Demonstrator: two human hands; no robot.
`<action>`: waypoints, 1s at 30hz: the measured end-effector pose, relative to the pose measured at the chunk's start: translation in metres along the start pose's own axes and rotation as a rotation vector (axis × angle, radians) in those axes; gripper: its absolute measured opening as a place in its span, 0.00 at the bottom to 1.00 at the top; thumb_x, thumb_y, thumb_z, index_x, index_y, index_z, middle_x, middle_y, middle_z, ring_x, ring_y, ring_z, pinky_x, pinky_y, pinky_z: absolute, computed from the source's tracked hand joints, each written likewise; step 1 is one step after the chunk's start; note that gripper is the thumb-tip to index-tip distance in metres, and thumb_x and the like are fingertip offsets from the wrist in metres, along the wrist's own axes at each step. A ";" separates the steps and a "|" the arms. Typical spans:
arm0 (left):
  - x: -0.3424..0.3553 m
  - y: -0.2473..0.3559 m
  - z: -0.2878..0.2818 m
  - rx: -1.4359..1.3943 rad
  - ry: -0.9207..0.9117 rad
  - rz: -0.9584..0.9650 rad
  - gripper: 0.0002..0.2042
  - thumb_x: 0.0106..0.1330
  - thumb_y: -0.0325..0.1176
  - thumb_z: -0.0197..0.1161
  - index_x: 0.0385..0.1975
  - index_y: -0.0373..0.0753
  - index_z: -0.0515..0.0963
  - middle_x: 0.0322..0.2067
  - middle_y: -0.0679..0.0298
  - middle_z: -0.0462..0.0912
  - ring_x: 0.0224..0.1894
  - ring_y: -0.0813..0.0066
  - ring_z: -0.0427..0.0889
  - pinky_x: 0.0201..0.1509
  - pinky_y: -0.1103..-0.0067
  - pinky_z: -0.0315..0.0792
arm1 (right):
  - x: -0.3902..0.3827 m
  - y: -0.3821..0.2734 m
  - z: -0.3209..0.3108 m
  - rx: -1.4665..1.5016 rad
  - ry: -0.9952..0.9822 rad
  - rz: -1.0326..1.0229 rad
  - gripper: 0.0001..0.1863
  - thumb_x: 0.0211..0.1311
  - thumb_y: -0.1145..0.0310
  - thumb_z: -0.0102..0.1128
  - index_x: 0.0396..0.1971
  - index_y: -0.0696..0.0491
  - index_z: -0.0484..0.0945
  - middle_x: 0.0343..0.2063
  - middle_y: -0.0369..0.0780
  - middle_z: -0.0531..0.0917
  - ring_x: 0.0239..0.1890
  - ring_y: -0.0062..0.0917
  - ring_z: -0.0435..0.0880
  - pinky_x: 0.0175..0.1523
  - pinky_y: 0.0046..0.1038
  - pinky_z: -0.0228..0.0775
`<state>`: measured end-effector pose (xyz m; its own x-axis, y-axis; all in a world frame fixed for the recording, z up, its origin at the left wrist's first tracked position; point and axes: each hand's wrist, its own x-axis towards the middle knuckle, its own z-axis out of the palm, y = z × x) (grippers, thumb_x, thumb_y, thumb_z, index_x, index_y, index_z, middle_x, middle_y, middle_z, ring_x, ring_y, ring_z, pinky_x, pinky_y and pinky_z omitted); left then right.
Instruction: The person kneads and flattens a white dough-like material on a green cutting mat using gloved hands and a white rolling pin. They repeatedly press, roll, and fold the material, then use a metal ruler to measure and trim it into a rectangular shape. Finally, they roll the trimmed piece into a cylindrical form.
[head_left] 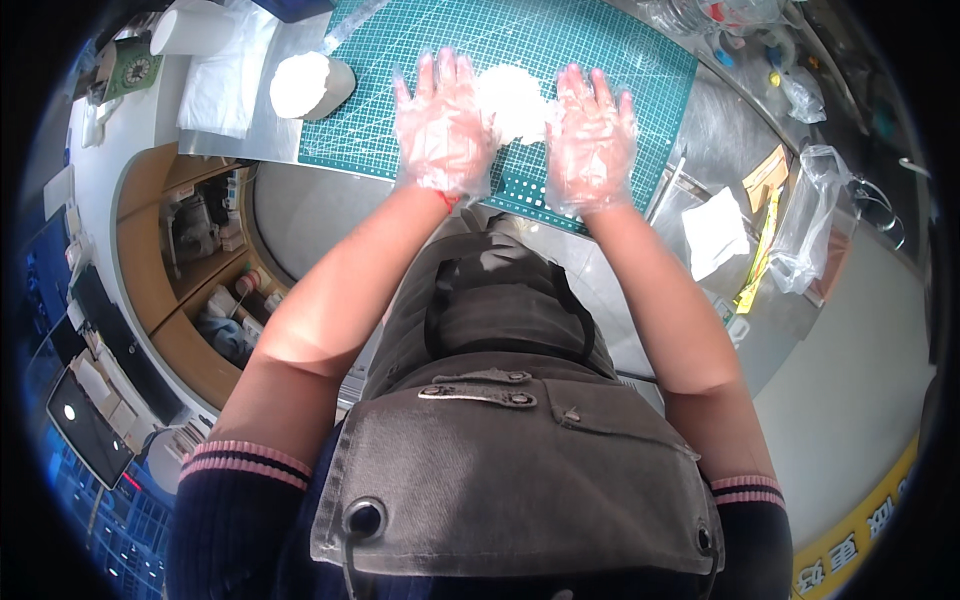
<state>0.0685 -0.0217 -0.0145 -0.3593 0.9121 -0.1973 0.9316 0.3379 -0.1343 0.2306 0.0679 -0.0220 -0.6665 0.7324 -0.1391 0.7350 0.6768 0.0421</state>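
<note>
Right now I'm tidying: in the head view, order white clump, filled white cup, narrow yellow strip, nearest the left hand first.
1. White clump: right of the left hand.
2. Filled white cup: hand's left side.
3. Narrow yellow strip: far right.

Left hand (440,138) and right hand (592,146) (both clear-gloved) flank a white mound (512,102) — on a green mat (655,85).

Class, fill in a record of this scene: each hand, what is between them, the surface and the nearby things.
Left hand: open, palm down, clear-gloved
Right hand: open, palm down, clear-gloved
Between them: soft-looking white mass; contact unclear
Surface: green gridded mat
Left side: white tub near the mat's edge
Right side: yellow strip, beyond the mat
</note>
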 end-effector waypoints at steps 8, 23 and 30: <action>0.056 -0.009 0.008 -0.111 0.093 -0.081 0.36 0.79 0.53 0.43 0.79 0.35 0.53 0.80 0.52 0.51 0.82 0.55 0.50 0.82 0.51 0.44 | 0.062 -0.006 -0.010 -0.059 0.046 0.106 0.38 0.77 0.47 0.37 0.79 0.52 0.53 0.81 0.39 0.54 0.82 0.36 0.48 0.82 0.53 0.35; -0.005 0.007 -0.003 -0.074 0.014 -0.048 0.40 0.77 0.54 0.45 0.79 0.30 0.48 0.80 0.46 0.47 0.83 0.53 0.45 0.83 0.51 0.36 | 0.008 -0.005 -0.002 -0.057 0.059 0.053 0.37 0.77 0.52 0.41 0.80 0.51 0.51 0.81 0.40 0.53 0.83 0.36 0.49 0.83 0.48 0.34; -0.012 0.006 -0.012 -0.056 -0.010 -0.027 0.40 0.77 0.55 0.45 0.79 0.30 0.49 0.80 0.47 0.47 0.83 0.52 0.45 0.83 0.50 0.38 | -0.003 -0.003 0.000 0.040 0.074 0.041 0.38 0.75 0.53 0.46 0.80 0.50 0.53 0.81 0.39 0.53 0.82 0.36 0.50 0.83 0.51 0.34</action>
<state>0.0789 -0.0283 -0.0011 -0.3849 0.9002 -0.2037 0.9230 0.3753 -0.0852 0.2300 0.0637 -0.0217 -0.6423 0.7637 -0.0648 0.7650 0.6440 0.0068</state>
